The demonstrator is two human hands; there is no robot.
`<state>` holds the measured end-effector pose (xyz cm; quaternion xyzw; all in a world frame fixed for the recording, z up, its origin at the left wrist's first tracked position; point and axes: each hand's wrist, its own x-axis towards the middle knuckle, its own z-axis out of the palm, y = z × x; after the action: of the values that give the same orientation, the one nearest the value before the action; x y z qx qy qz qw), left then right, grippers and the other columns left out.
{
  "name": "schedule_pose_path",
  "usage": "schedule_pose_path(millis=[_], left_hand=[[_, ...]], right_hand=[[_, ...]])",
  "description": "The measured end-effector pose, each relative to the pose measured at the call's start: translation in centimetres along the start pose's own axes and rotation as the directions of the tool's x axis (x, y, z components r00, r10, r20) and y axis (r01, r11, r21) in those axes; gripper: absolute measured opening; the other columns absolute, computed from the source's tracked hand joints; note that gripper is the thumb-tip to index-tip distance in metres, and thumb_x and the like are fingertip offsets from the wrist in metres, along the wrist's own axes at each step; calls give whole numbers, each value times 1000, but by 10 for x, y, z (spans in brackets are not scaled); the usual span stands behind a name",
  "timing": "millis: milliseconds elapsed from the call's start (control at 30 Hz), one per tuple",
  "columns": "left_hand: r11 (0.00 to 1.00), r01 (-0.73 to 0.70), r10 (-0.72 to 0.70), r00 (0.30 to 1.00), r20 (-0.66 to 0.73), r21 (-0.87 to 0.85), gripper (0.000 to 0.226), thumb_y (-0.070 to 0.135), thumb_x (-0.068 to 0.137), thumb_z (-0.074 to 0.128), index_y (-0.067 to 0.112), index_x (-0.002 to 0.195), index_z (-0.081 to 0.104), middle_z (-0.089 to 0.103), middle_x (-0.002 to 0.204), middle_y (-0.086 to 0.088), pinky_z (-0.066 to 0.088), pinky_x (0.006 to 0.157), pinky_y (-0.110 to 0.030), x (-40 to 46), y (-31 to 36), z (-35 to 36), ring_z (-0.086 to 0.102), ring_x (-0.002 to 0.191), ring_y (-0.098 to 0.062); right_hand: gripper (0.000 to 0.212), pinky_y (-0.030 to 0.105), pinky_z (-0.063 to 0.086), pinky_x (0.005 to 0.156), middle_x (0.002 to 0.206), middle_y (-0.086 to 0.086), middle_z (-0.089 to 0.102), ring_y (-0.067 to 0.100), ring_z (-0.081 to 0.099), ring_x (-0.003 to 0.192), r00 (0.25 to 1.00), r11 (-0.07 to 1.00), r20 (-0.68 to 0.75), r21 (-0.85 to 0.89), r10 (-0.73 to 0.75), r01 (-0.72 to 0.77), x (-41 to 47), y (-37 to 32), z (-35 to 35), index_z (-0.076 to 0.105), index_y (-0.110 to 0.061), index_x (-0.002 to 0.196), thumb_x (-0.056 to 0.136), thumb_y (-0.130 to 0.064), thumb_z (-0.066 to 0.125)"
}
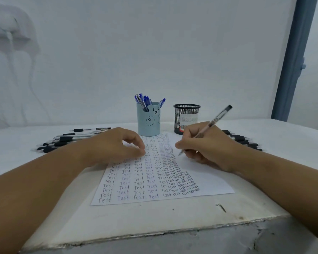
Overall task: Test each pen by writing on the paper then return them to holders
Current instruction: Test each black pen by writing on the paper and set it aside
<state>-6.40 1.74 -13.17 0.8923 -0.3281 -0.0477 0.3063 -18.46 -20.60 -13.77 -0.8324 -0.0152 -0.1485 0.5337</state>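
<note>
A white sheet of paper [206, 178] lies on the table, covered with columns of the word "Test". My right hand [207, 145] grips a clear black-capped pen [218, 116], its tip down on the paper beside the right column. My left hand [114, 145] rests on the sheet's upper left with its fingers loosely curled, holding nothing. Behind the paper stand a pale blue bear holder [148, 120] with several blue pens and a black mesh holder [186, 117]. Loose black-grip pens lie in a pile at the left [62, 140] and another at the right [244, 141].
The white table [154, 220] has a chipped front edge close to me. A small dark mark [221, 207] sits on it below the paper. A white wall rises behind the holders, and a blue-grey door frame [292, 61] stands at the right.
</note>
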Motion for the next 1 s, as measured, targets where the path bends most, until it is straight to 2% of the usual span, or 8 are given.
schedule_pose_path(millis=[67, 200, 300, 367, 433, 533, 867, 1000], left_hand=[[999, 18, -19, 1000, 24, 46, 15, 48, 82, 76, 41, 95, 74, 61, 106, 30, 36, 88, -22, -1, -1, -1, 51, 98, 14], [997, 42, -44, 998, 37, 57, 18, 50, 81, 77, 42, 97, 73, 57, 112, 27, 35, 92, -25, -1, 0, -4, 50, 100, 10], [997, 49, -52, 998, 48, 63, 20, 51, 80, 77, 44, 98, 73, 55, 115, 26, 34, 93, -26, 0, 0, -4, 49, 101, 10], [997, 49, -51, 997, 53, 54, 20, 50, 80, 77, 44, 98, 73, 55, 118, 25, 34, 95, -26, -1, -1, -4, 48, 102, 11], [998, 51, -54, 997, 54, 46, 20, 50, 80, 77, 43, 98, 73, 55, 120, 24, 33, 96, -26, -1, -1, -4, 47, 102, 12], [997, 57, -59, 997, 52, 43, 19, 49, 80, 78, 44, 98, 73, 55, 121, 23, 33, 96, -26, -1, -1, -4, 46, 101, 13], [998, 52, -54, 997, 54, 37, 18, 48, 80, 78, 44, 97, 73, 55, 121, 22, 33, 97, -26, -1, -2, -3, 46, 102, 13], [998, 54, -56, 996, 63, 39, 20, 50, 79, 78, 44, 97, 73, 55, 122, 22, 34, 97, -26, -1, -2, -4, 46, 102, 12]], right_hand=[[45, 27, 28, 48, 48, 6, 52, 19, 38, 44, 1000, 998, 7, -64, -27, 28, -2, -1, 1, 48, -18, 53, 85, -21, 80], [37, 22, 34, 44, 51, 9, 57, 17, 41, 41, 995, 996, 68, -41, -73, 76, -7, -4, 3, 54, -10, 65, 85, -31, 77], [38, 22, 37, 45, 50, 9, 57, 18, 43, 41, 993, 995, 79, -20, -91, 93, -9, -5, 3, 54, -8, 62, 79, -26, 83], [41, 23, 41, 49, 49, 8, 59, 18, 50, 45, 994, 990, 71, -113, -80, 88, -7, -3, 3, 52, -14, 56, 76, -22, 87], [42, 26, 46, 56, 50, 7, 60, 19, 56, 51, 996, 980, 62, -181, -72, 82, -5, 1, 3, 50, -16, 52, 77, -13, 84], [40, 26, 44, 55, 47, 4, 54, 14, 55, 48, 997, 982, 47, -174, -65, 72, -4, 4, 4, 49, -15, 51, 78, -2, 76], [39, 22, 41, 53, 48, 3, 57, 8, 50, 44, 996, 975, 62, -210, -59, 71, -5, 3, 4, 49, -15, 51, 79, -2, 73], [39, 25, 42, 56, 49, 3, 58, 11, 50, 46, 996, 969, 69, -234, -63, 78, -4, 3, 4, 49, -16, 51, 78, -4, 74]])
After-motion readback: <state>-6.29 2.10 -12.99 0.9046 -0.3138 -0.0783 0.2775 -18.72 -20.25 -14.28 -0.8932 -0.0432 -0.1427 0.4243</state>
